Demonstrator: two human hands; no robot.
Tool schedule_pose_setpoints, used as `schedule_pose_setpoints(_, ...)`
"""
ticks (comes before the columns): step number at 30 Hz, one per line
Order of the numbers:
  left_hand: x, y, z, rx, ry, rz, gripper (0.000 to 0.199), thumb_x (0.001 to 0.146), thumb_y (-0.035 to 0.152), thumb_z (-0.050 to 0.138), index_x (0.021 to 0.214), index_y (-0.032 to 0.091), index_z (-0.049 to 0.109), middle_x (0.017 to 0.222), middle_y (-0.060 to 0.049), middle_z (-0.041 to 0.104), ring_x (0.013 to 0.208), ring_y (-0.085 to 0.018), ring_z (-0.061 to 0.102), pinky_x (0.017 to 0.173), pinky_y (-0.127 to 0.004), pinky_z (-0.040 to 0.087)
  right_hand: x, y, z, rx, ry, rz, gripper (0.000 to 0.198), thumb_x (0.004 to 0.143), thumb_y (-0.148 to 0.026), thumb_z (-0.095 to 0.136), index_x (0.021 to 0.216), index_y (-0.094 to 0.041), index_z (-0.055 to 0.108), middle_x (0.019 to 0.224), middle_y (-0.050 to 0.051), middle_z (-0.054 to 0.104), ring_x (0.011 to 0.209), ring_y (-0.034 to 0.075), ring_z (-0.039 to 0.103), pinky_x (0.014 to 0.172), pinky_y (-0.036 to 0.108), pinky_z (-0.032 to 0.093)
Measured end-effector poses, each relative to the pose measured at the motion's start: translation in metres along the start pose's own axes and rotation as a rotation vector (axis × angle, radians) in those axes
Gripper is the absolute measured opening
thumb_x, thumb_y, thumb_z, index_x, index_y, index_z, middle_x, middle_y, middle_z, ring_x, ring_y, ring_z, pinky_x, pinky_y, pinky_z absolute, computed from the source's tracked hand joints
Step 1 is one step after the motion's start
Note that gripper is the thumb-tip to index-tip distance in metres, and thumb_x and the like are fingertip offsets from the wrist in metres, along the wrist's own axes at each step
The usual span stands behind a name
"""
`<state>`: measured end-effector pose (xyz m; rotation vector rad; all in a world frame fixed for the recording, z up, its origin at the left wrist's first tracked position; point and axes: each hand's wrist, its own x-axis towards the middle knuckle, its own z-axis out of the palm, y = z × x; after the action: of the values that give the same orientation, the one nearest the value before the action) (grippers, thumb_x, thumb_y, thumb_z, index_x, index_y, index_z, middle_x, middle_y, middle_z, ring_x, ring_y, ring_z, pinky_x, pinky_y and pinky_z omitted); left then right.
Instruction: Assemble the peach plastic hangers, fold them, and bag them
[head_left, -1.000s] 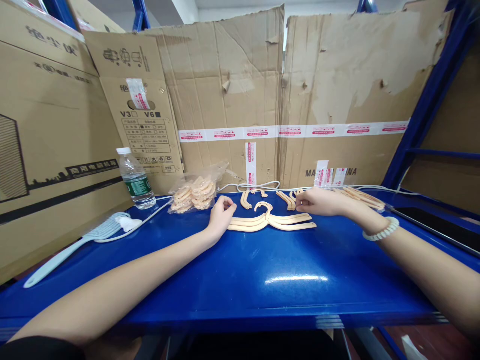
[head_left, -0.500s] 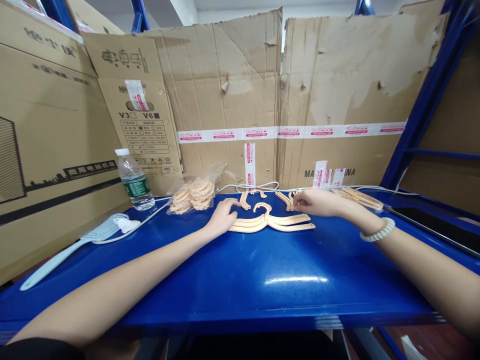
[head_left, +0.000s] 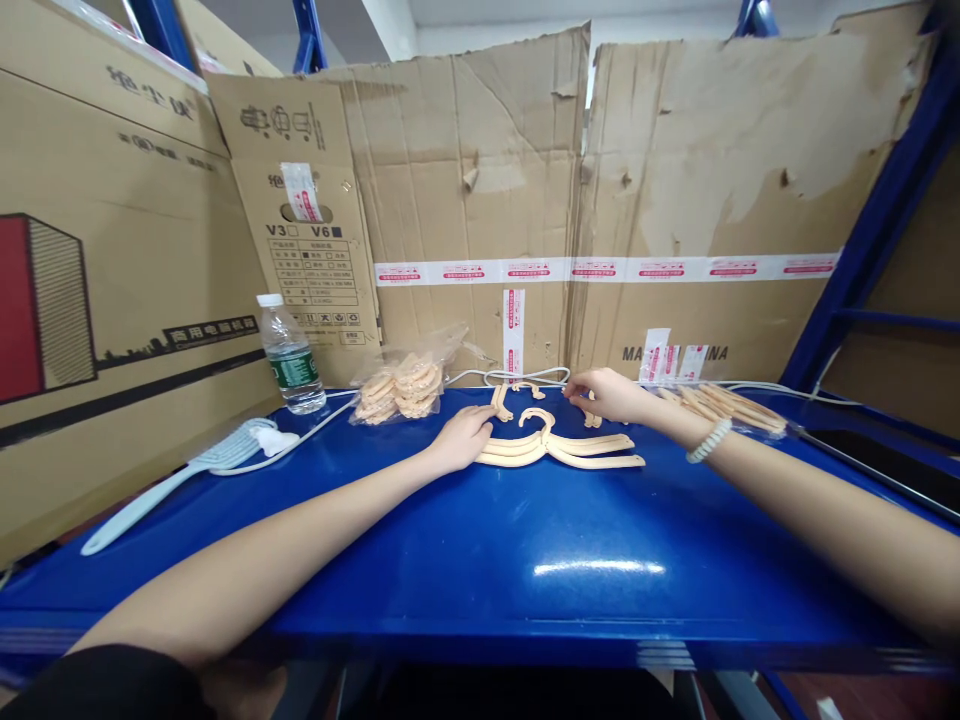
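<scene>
A beige plastic folding hanger (head_left: 536, 445) lies on the blue table, its hook pointing away from me and its arms spread sideways. My left hand (head_left: 463, 438) rests at the hanger's left end, fingers reaching forward and covering the arm tips. Just beyond its fingertips is a pair of loose beige hanger arms (head_left: 502, 402). Behind the hook lies a loose beige hook (head_left: 531, 390). My right hand (head_left: 604, 393) hovers right of that hook, fingers bent and thumb drawn in; what they pinch is too small to make out. More beige pieces (head_left: 592, 412) lie beneath it, partly hidden.
A clear bag of beige hooks (head_left: 401, 388) and a water bottle (head_left: 292, 365) stand at the back left. A pale blue slotted spatula (head_left: 187, 470) lies left. To the right are bagged beige arms (head_left: 724, 405) and a black phone (head_left: 885, 465). Cardboard (head_left: 465, 200) walls the back.
My right hand has moved left, away from the loose arms and toward the loose hook. My left hand's fingers have come forward to the loose arms. The view has shifted slightly.
</scene>
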<state>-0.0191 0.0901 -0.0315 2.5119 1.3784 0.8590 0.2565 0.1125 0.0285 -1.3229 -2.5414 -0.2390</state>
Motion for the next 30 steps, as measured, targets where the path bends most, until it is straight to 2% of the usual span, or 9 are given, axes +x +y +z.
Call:
schedule_pose_setpoints(4,0.000,-0.001,0.001,0.046,-0.049,-0.011,0.041,0.089,0.023,0.038,0.125,0.018,0.058,0.136,-0.007,0.053,0.131,-0.024,0.042,0.113,-0.042,0.027,0.035,0.006,0.013,-0.051,-0.069,0.003,0.028,0.080,-0.016,0.055,0.105,-0.015,0.067,0.100,0.011,0.071,0.092,0.024,0.066,0.077,0.028,0.047)
schedule_pose_setpoints(9,-0.002,0.002,-0.002,0.071,-0.069,0.000,0.040,0.090,0.025,0.038,0.125,0.020,0.059,0.135,-0.006,0.055,0.129,-0.024,0.045,0.111,-0.042,0.030,0.062,0.001,0.029,-0.047,-0.128,-0.086,0.039,0.079,-0.013,0.058,0.117,-0.018,0.063,0.113,0.011,0.068,0.103,0.024,0.063,0.085,0.027,0.045)
schedule_pose_setpoints(15,0.000,-0.001,-0.005,0.065,-0.024,-0.002,0.037,0.088,0.016,0.041,0.116,0.020,0.066,0.121,-0.009,0.062,0.115,-0.023,0.054,0.104,-0.038,0.038,0.072,-0.004,0.040,0.014,-0.134,-0.089,0.028,0.077,-0.007,0.055,0.098,-0.017,0.072,0.102,0.010,0.072,0.098,0.022,0.064,0.084,0.025,0.044)
schedule_pose_setpoints(20,0.003,-0.008,-0.011,0.042,0.020,-0.021,0.037,0.079,0.002,0.047,0.097,0.021,0.073,0.100,-0.008,0.067,0.101,-0.021,0.059,0.096,-0.035,0.043,0.071,-0.002,0.040,0.143,-0.058,-0.057,0.020,0.071,-0.006,0.058,0.082,-0.016,0.072,0.084,0.008,0.073,0.082,0.021,0.066,0.075,0.026,0.045)
schedule_pose_setpoints(24,0.005,-0.011,-0.018,0.008,0.020,-0.032,0.026,0.076,0.006,0.058,0.087,0.022,0.075,0.087,-0.005,0.069,0.092,-0.020,0.060,0.088,-0.031,0.046,0.059,-0.001,0.032,0.316,0.033,-0.044,0.012,0.075,-0.013,0.057,0.082,-0.015,0.067,0.081,0.006,0.070,0.077,0.018,0.063,0.071,0.026,0.046)
schedule_pose_setpoints(27,0.007,-0.013,-0.020,-0.013,0.022,-0.070,0.019,0.072,0.010,0.066,0.084,0.021,0.076,0.081,-0.004,0.066,0.078,-0.018,0.060,0.078,-0.029,0.047,0.041,-0.005,0.022,0.442,0.083,-0.055,0.013,0.081,-0.021,0.052,0.087,-0.015,0.062,0.081,0.005,0.068,0.076,0.016,0.063,0.071,0.027,0.048)
schedule_pose_setpoints(30,0.009,-0.015,-0.020,-0.049,0.026,-0.096,0.018,0.070,0.008,0.066,0.081,0.019,0.075,0.074,-0.003,0.063,0.069,-0.016,0.058,0.071,-0.027,0.047,0.016,-0.017,0.009,0.737,0.121,-0.067,0.018,0.083,-0.034,0.053,0.088,-0.017,0.057,0.076,0.002,0.063,0.069,0.014,0.060,0.068,0.029,0.050)
